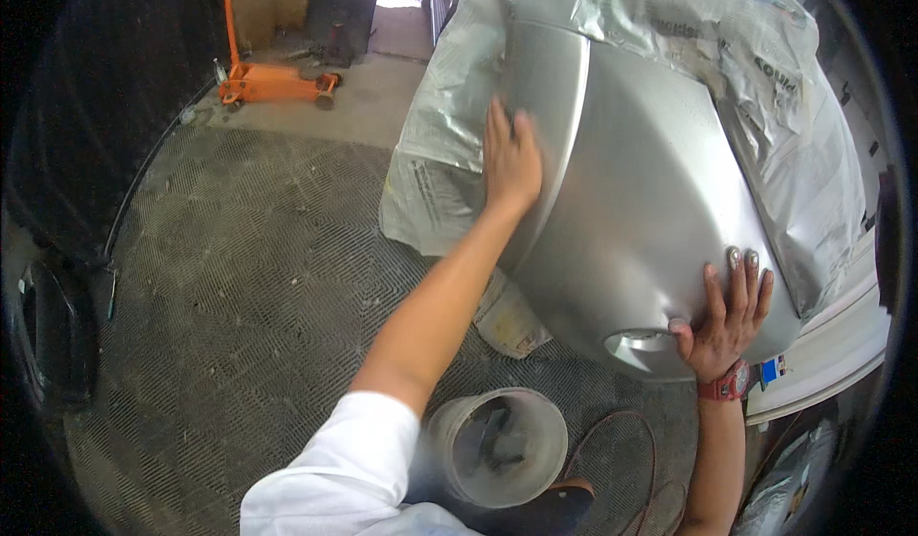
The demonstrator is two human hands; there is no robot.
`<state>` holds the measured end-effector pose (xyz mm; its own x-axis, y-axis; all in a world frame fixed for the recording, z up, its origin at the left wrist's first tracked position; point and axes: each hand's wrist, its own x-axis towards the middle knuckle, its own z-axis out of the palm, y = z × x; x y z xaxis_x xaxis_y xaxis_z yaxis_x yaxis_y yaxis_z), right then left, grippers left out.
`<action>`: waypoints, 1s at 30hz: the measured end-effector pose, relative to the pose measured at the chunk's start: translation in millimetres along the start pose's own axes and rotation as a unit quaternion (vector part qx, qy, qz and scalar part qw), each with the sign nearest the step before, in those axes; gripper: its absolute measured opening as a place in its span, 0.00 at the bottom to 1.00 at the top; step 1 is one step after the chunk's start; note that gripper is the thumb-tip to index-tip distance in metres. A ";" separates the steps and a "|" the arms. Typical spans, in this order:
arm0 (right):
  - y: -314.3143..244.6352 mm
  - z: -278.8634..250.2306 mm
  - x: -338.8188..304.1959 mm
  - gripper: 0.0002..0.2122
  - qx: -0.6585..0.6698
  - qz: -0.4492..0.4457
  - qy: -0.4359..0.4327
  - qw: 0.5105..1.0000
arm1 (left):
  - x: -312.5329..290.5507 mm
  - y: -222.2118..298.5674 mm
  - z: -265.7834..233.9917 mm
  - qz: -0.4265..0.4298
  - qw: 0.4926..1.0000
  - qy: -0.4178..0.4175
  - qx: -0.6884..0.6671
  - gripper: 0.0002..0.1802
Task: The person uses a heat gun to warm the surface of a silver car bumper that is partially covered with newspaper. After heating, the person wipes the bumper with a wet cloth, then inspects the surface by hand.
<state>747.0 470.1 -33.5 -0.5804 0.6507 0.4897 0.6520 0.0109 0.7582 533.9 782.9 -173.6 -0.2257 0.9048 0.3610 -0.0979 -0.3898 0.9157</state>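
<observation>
A large, curved silver vehicle body panel (631,173) stands in front of me, with an oval opening (641,345) low on its near end. My left hand (512,163) lies along the panel's left side, fingers stretched and thumb apart, slightly blurred. Near the lower right edge, my right hand (729,316) rests flat with its fingers spread, its thumb beside the oval opening. Silver-grey smudges show on some of its fingertips. Nothing shows in either hand. Printed plastic masking film (708,20) covers the surfaces around the panel, and its loose sheet hangs on the left.
A translucent bucket (555,421) with dark contents stands close to me. Another pale container (510,321) sits under the panel. A thin reddish hose (650,426) curves over the dark textured floor (249,278). An orange floor jack (277,85) stands at the far left.
</observation>
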 end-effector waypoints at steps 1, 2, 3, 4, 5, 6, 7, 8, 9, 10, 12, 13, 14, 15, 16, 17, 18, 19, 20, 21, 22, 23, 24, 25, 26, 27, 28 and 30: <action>0.7 0.4 -0.3 0.37 -0.001 -0.002 0.000 1.000 | 2.1 1.6 -2.8 -0.012 1.000 -0.005 0.005 0.46; 1.0 0.0 0.9 0.37 -0.001 -0.002 0.002 1.000 | 4.2 2.8 -4.3 -0.025 1.000 -0.012 0.010 0.46; 2.1 -0.2 2.9 0.37 -0.002 -0.003 0.004 1.000 | 7.0 5.4 -4.3 -0.038 0.999 -0.017 0.013 0.46; 0.8 0.6 5.1 0.37 0.001 -0.005 0.007 1.000 | 33.7 18.3 -4.2 -0.023 0.999 -0.022 0.006 0.46; -0.8 2.4 6.1 0.37 0.005 -0.005 0.010 1.000 | 71.9 37.6 -3.3 -0.009 1.000 -0.026 0.000 0.46; -1.3 3.9 7.8 0.37 0.005 -0.002 0.017 1.000 | 103.1 60.4 -2.9 0.016 1.000 -0.018 0.017 0.46; 3.9 -7.9 8.4 0.37 -0.008 -0.004 0.010 1.000 | 115.6 78.3 7.4 0.034 0.999 -0.019 0.018 0.46; -1.3 -0.3 8.6 0.37 0.002 0.000 0.019 1.000 | 111.1 74.7 6.5 0.092 0.994 -0.001 0.061 0.46; -4.0 2.3 11.2 0.37 0.005 -0.001 0.020 1.000 | 97.8 68.3 10.2 0.144 0.985 0.014 0.094 0.46; -3.6 2.0 10.9 0.37 0.001 -0.001 0.016 1.000 | 78.0 62.4 17.6 0.196 0.973 0.023 0.119 0.46; -1.1 -1.7 -0.6 0.37 -0.002 0.005 -0.008 1.000 | -17.3 46.6 25.9 0.298 0.943 -0.033 0.146 0.44; -0.1 -3.3 -0.1 0.37 -0.002 0.005 -0.009 1.000 | -14.7 50.1 21.3 0.306 0.940 -0.042 0.148 0.43; 0.4 -4.6 0.8 0.37 -0.003 0.005 -0.004 1.000 | -8.1 52.4 15.2 0.313 0.936 -0.052 0.149 0.42; -0.3 -5.2 4.8 0.36 0.001 0.003 0.003 1.000 | 0.1 57.1 7.9 0.318 0.933 -0.059 0.154 0.42; -3.4 -1.2 7.2 0.36 0.008 0.004 0.011 1.000 | 21.2 65.1 4.8 0.274 0.951 -0.050 0.136 0.41; -5.7 1.2 8.8 0.36 0.009 0.007 0.017 1.000 | 50.6 79.3 3.5 0.230 0.965 -0.041 0.117 0.41; -4.5 0.8 10.1 0.36 0.005 0.007 0.018 1.000 | 63.7 88.5 6.0 0.181 0.979 -0.034 0.090 0.40; -3.5 0.3 11.0 0.36 0.003 0.007 0.018 1.000 | 58.1 92.9 12.9 0.184 0.977 -0.015 0.110 0.40; -2.5 -0.5 11.4 0.35 0.009 0.003 0.016 1.000 | 41.6 89.4 14.2 0.213 0.969 -0.025 0.126 0.40; 0.2 -3.3 7.1 0.35 0.008 0.002 0.009 1.000 | 14.9 81.5 22.3 0.242 0.960 -0.042 0.134 0.40; 0.2 -3.7 5.3 0.35 0.013 0.001 0.008 1.000 | 0.9 79.5 22.0 0.274 0.949 -0.055 0.149 0.40; -0.2 -4.7 5.1 0.35 0.010 0.006 0.008 1.000 | 7.4 80.1 19.9 0.273 0.949 -0.071 0.142 0.41; -1.3 -5.1 7.2 0.34 0.010 0.008 0.009 1.000 | 22.6 84.4 21.1 0.238 0.962 -0.058 0.122 0.41; -5.9 -2.0 11.7 0.34 0.017 0.012 0.017 1.000 | 47.7 90.3 15.3 0.206 0.971 -0.042 0.111 0.41; -6.1 -0.8 12.3 0.34 0.016 0.010 0.017 1.000 | 59.1 95.6 15.2 0.172 0.980 -0.029 0.091 0.41; -3.8 -0.6 11.9 0.34 0.012 0.008 0.015 1.000 | 57.1 101.7 17.5 0.163 0.982 -0.023 0.096 0.41; -2.4 0.0 10.0 0.34 0.008 0.006 0.013 1.000 | 44.1 100.3 22.6 0.185 0.976 -0.036 0.111 0.41; -1.2 -2.0 7.1 0.34 0.008 0.004 0.016 1.000 | 11.5 92.8 30.8 0.231 0.961 -0.060 0.141 0.42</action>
<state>741.1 473.2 -30.1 -0.5893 0.6268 0.5097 0.6644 0.0171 0.7472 552.0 762.4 -79.0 -0.0678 0.6668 0.7421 0.2567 -0.7071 0.6588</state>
